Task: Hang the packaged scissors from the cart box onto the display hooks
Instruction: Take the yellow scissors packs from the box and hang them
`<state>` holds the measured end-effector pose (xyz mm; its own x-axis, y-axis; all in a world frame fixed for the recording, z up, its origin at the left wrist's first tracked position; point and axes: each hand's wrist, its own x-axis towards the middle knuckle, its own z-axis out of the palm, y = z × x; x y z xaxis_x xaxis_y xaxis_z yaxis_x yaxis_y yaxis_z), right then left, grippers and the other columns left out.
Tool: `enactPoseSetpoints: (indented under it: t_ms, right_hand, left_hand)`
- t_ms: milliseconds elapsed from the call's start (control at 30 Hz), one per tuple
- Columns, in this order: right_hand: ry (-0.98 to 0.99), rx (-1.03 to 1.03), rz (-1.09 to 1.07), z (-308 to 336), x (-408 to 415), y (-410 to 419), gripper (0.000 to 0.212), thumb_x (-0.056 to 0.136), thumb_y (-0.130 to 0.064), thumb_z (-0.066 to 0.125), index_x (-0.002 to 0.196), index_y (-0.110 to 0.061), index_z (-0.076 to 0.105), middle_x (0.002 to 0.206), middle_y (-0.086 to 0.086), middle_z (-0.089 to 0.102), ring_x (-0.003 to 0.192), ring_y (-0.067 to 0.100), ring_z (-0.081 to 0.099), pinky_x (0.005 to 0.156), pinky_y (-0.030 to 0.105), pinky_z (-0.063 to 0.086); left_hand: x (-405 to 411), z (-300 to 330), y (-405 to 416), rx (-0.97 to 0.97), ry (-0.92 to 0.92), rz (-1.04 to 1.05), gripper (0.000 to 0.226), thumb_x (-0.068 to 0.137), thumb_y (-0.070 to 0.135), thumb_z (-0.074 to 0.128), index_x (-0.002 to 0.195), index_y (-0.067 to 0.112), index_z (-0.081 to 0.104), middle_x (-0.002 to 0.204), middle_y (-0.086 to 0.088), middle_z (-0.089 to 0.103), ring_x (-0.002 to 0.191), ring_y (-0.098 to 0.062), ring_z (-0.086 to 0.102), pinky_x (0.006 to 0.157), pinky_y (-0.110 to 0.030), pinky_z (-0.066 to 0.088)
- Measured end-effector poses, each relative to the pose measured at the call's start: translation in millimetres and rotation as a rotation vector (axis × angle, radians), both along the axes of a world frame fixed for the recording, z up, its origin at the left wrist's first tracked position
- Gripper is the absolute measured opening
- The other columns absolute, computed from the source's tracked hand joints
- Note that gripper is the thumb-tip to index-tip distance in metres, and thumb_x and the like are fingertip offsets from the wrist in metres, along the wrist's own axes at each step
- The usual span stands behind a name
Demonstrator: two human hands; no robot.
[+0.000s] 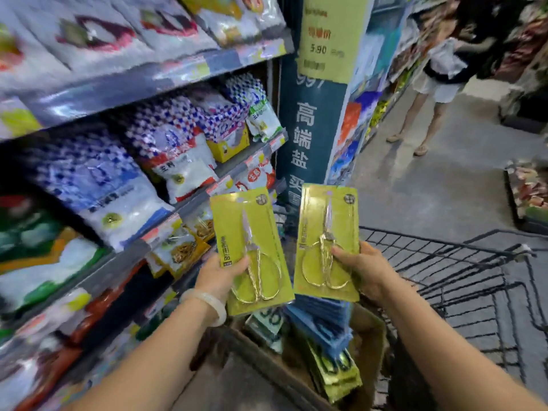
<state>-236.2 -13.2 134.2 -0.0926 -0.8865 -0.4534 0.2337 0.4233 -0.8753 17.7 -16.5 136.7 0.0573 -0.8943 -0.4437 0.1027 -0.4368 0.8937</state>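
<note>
**Two scissor packs held up over the cart box**

Nearest the camera, two bare forearms reach forward. The left hand (218, 277), with a pale bangle (211, 307) on its wrist, grips the left scissors pack (252, 250) by its lower left edge, thumb lying across the front. The right hand (366, 272) holds the right scissors pack (326, 241) at its lower right edge, thumb pressed on the front and fingers curled behind. Each pack is a yellow-green card under clear plastic, with a round dark emblem at the top corner, a column of dark print down the left side, and gold-handled scissors mounted points up. The left pack leans slightly to the left; the right one stands close to upright. The two are just beside each other, not touching.

Below them sits the cardboard box (370, 330) in the black wire cart (462, 277). It holds more yellow-green packs (335, 372) stacked on edge, a bundle of blue packets (323, 318), and a green-and-white packet (267, 318) whose print is too blurred to read.

To the left run store shelves (184, 209) loaded with white, blue-checked and green bags, with price tags along the rails. Beyond the packs rises a dark blue pillar (311, 129) with white characters and a yellow price sign (329, 37) above. Display hooks cannot be made out, perhaps because of the blur. Farther along the grey floor (444, 173) of the aisle, a person (439, 81) in light shorts and sandals stands facing the far shelves.
</note>
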Motion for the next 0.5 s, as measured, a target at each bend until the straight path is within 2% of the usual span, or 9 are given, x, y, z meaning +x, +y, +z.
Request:
enactPoseSetpoints:
  t_ms: [67, 133, 200, 267, 367, 400, 467, 500]
  right_hand:
    - [-0.003, -0.018, 0.088, 2.9, 20.7, 1.6, 0.022, 0.085, -0.001, 0.061, 0.104, -0.011, 0.060, 0.088, 0.008, 0.074, 0.075, 0.022, 0.071, 0.064, 0.037, 0.061]
    - [0.003, -0.038, 0.178, 3.6, 45.0, 5.9, 0.028, 0.084, -0.001, 0.063, 0.110, -0.012, 0.060, 0.091, 0.008, 0.075, 0.077, 0.023, 0.072, 0.066, 0.039, 0.061]
    - [-0.006, -0.063, 0.284, 7.2, 75.9, 12.7, 0.028, 0.084, 0.000, 0.062, 0.110, -0.010, 0.061, 0.090, 0.008, 0.075, 0.076, 0.023, 0.073, 0.065, 0.039, 0.061]
    - [0.001, -0.092, 0.387, 13.7, 111.7, 22.1, 0.024, 0.085, 0.002, 0.060, 0.106, -0.010, 0.062, 0.091, 0.010, 0.074, 0.077, 0.025, 0.072, 0.071, 0.041, 0.060]
    - [0.007, -0.143, 0.525, 24.1, 169.7, 40.2, 0.032, 0.085, 0.002, 0.061, 0.116, -0.005, 0.059, 0.108, 0.018, 0.068, 0.095, 0.033, 0.065, 0.090, 0.051, 0.052]
    - [0.008, -0.159, 0.571, 26.5, 188.7, 47.5, 0.034, 0.084, 0.001, 0.062, 0.118, -0.005, 0.058, 0.109, 0.017, 0.068, 0.097, 0.033, 0.065, 0.093, 0.052, 0.050]
    - [0.008, -0.183, 0.660, 28.7, 227.4, 65.8, 0.033, 0.083, -0.001, 0.063, 0.115, -0.007, 0.060, 0.099, 0.010, 0.072, 0.088, 0.026, 0.069, 0.088, 0.047, 0.053]
    - [0.001, -0.192, 0.704, 29.0, 246.8, 77.4, 0.031, 0.083, -0.001, 0.064, 0.113, -0.007, 0.061, 0.092, 0.006, 0.073, 0.080, 0.021, 0.070, 0.085, 0.045, 0.055]
  left_hand:
    - [18.3, 5.2, 25.5, 0.014, 0.043, 0.113, 0.026, 0.087, 0.008, 0.065, 0.110, 0.012, 0.055, 0.107, -0.006, 0.067, 0.086, -0.019, 0.062, 0.077, -0.033, 0.050]
    - [38.8, 8.8, 54.9, 0.021, 0.056, 0.199, 0.035, 0.086, 0.009, 0.066, 0.120, 0.006, 0.055, 0.108, -0.006, 0.066, 0.088, -0.021, 0.064, 0.083, -0.036, 0.051]
    - [58.2, 16.7, 88.0, -0.007, 0.060, 0.287, 0.045, 0.087, 0.009, 0.064, 0.129, 0.003, 0.048, 0.103, 0.002, 0.060, 0.091, -0.015, 0.057, 0.084, -0.031, 0.043]
    - [81.7, 24.1, 118.9, -0.043, 0.050, 0.385, 0.051, 0.088, 0.010, 0.064, 0.134, 0.003, 0.043, 0.108, 0.006, 0.049, 0.100, -0.012, 0.048, 0.088, -0.031, 0.038]
    - [123.9, 31.3, 164.1, -0.089, 0.006, 0.512, 0.045, 0.082, 0.017, 0.071, 0.122, 0.016, 0.051, 0.120, 0.006, 0.053, 0.106, -0.013, 0.051, 0.095, -0.030, 0.039]
    - [138.1, 33.4, 181.2, -0.102, 0.014, 0.543, 0.049, 0.077, 0.020, 0.075, 0.119, 0.019, 0.051, 0.122, 0.005, 0.054, 0.109, -0.014, 0.052, 0.099, -0.031, 0.039]
    - [160.7, 43.6, 218.9, -0.143, 0.047, 0.641, 0.066, 0.071, 0.025, 0.081, 0.126, 0.019, 0.046, 0.125, 0.007, 0.048, 0.119, -0.015, 0.049, 0.109, -0.037, 0.035]
    - [172.4, 46.1, 238.3, -0.156, 0.076, 0.703, 0.066, 0.067, 0.026, 0.084, 0.119, 0.019, 0.044, 0.124, 0.007, 0.047, 0.117, -0.014, 0.048, 0.110, -0.036, 0.034]
